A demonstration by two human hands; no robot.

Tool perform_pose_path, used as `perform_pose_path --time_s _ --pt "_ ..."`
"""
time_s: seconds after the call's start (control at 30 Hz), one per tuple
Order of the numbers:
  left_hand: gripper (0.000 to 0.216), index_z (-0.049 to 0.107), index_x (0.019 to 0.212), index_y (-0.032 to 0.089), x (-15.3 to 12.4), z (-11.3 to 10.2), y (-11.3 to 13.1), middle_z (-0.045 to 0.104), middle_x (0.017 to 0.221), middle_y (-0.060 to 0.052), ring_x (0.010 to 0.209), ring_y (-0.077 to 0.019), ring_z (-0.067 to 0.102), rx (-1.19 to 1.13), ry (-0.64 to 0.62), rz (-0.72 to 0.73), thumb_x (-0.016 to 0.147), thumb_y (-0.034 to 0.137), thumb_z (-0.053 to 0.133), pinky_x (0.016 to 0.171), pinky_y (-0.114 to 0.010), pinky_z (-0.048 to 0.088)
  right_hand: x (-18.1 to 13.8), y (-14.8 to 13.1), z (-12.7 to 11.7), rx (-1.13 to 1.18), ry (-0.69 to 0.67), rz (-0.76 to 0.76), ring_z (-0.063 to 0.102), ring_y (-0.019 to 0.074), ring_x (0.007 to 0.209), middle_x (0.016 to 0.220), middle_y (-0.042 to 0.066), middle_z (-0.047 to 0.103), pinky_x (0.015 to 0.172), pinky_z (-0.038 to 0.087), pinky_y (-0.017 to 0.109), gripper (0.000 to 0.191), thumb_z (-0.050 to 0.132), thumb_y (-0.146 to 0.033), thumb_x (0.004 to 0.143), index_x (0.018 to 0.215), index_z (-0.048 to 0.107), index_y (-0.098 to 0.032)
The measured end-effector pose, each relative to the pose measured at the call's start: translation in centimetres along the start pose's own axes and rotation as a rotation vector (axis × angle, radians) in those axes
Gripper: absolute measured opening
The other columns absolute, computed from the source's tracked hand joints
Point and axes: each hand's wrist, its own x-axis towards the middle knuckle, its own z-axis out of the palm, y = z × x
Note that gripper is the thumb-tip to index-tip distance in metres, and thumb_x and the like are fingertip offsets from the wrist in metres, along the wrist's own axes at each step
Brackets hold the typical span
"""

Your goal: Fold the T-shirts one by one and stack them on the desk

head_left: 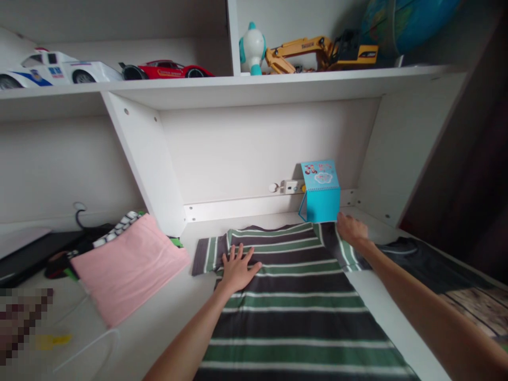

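A T-shirt (286, 317) with dark, green and white stripes lies spread on the white desk, its collar end toward the back wall. On its upper left part, near the left sleeve, my left hand (238, 269) rests flat with fingers spread. My right hand (351, 228) is at the right shoulder and sleeve, its fingers curled closed on the fabric there. Just behind that hand stands a blue desk calendar (323, 203), close to the shirt's collar edge. My right forearm passes over part of the right sleeve's surroundings.
A folded pink cloth (133, 270) lies at left, over other items. A dark garment (432, 264) lies at right. A wall socket (292, 186) sits behind the calendar. The shelf above (278, 82) holds toy cars, a yellow toy excavator (317, 53) and a globe (413, 24).
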Motion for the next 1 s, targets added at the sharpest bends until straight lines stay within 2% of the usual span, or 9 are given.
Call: perform_pose_path --time_s 0.07,0.13,0.23,0.33,0.47,0.6,0.73,0.87,1.0 --pt "0.079 0.024 0.148 0.034 0.1 0.0 0.1 0.017 0.157 -0.008 0.143 -0.0388 0.007 -0.001 0.000 -0.014 0.082 0.076 0.012 0.108 -0.065 0.012 -0.6 -1.4 -0.5 -0.008 0.061 -0.005 0.056 0.0245 0.110 0.128 0.011 0.054 0.092 0.047 0.047 0.036 0.055 -0.033 0.092 0.125 0.053 -0.018" --pt "0.080 0.024 0.148 0.033 0.1 0.0 0.2 0.017 0.157 -0.008 0.143 -0.0393 0.007 0.002 -0.002 -0.023 0.082 0.076 0.012 0.108 -0.065 0.012 -2.3 -3.8 0.1 0.012 0.070 -0.088 0.050 0.0275 0.119 0.137 0.012 0.047 0.097 0.041 0.050 0.042 0.052 -0.035 0.093 0.131 0.048 -0.018" --pt "0.080 0.023 0.148 0.033 0.1 0.0 0.1 0.015 0.158 -0.009 0.143 -0.0388 0.006 0.003 -0.011 -0.020 0.082 0.077 0.012 0.108 -0.065 0.012 -6.1 -7.9 2.6 0.072 -0.031 -0.271 0.045 0.0333 0.126 0.144 0.016 0.042 0.099 0.037 0.049 0.053 0.045 -0.046 0.094 0.139 0.043 -0.019" --pt "0.081 0.021 0.149 0.033 0.4 -0.4 -0.3 0.013 0.158 -0.008 0.143 -0.0394 0.006 0.006 -0.044 -0.021 0.081 0.077 0.013 0.108 -0.065 0.012 -8.8 -10.6 5.2 0.113 -0.135 -0.353 0.030 0.0434 0.135 0.149 0.020 0.035 0.102 0.028 0.057 0.071 0.038 -0.063 0.089 0.146 0.034 -0.021" --pt "0.083 0.020 0.149 0.033 1.7 -1.2 -1.3 0.011 0.158 -0.007 0.143 -0.0391 0.004 0.006 -0.106 -0.056 0.080 0.079 0.016 0.107 -0.066 0.012 -7.4 -11.4 6.2 0.161 -0.198 -0.383 0.016 0.0404 0.141 0.156 0.016 0.022 0.107 0.020 0.056 0.076 0.027 -0.070 0.088 0.150 0.023 -0.026" --pt "0.077 0.023 0.148 0.033 3.1 -1.2 -2.4 0.013 0.158 -0.006 0.144 -0.0354 0.006 0.025 -0.059 -0.076 0.084 0.074 0.014 0.108 -0.064 0.012 -4.3 -12.0 5.9 0.190 -0.235 -0.385 0.013 0.0381 0.142 0.157 0.012 0.019 0.107 0.018 0.059 0.077 0.027 -0.074 0.085 0.149 0.022 -0.032" --pt "0.074 0.025 0.148 0.032 3.5 -1.3 -3.9 0.013 0.158 -0.005 0.144 -0.0317 0.008 0.032 -0.039 -0.062 0.085 0.071 0.015 0.110 -0.060 0.012 -3.8 -12.7 6.1 0.196 -0.225 -0.352 0.012 0.0381 0.143 0.157 0.011 0.019 0.105 0.017 0.063 0.077 0.026 -0.074 0.085 0.149 0.023 -0.032" --pt "0.079 0.022 0.149 0.032 3.2 -2.4 -6.9 0.009 0.159 -0.008 0.142 -0.0409 0.006 0.002 -0.081 -0.279 0.082 0.074 0.019 0.106 -0.067 0.014 -4.4 -12.7 6.0 0.200 -0.196 -0.353 0.015 0.0369 0.142 0.156 0.011 0.023 0.106 0.019 0.062 0.073 0.029 -0.071 0.087 0.148 0.028 -0.031" --pt "0.076 0.026 0.148 0.025 3.2 -3.2 -9.8 0.015 0.158 -0.012 0.141 -0.0420 0.011 0.021 -0.018 -0.486 0.086 0.068 0.017 0.106 -0.062 0.021 -5.5 -12.8 3.9 0.204 -0.141 -0.377 0.023 0.0390 0.139 0.152 0.017 0.031 0.102 0.022 0.065 0.064 0.033 -0.059 0.092 0.145 0.035 -0.024"
